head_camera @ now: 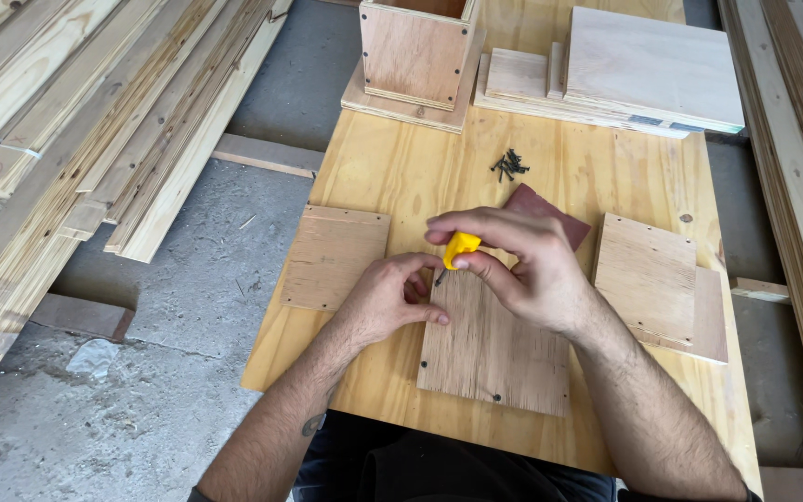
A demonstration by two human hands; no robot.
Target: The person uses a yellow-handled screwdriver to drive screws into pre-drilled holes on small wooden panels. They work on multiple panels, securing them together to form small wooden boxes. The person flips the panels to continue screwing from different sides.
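My right hand [522,265] grips a small yellow-handled screwdriver [460,249], its tip pointing down at the top left corner of a square plywood piece [499,349] lying on the wooden table [401,172]. My left hand [388,299] rests on the left edge of that piece, fingers curled near the tool's tip as if pinching a screw, which I cannot make out. Dark screw heads show at the piece's lower corners.
A plywood square [332,257] lies to the left, two stacked ones [657,284] to the right. Loose black screws [509,165], brown sandpaper [550,212], a plywood box [415,51] and stacked boards [648,65] sit farther back. Long planks [95,121] lie on the concrete floor at left.
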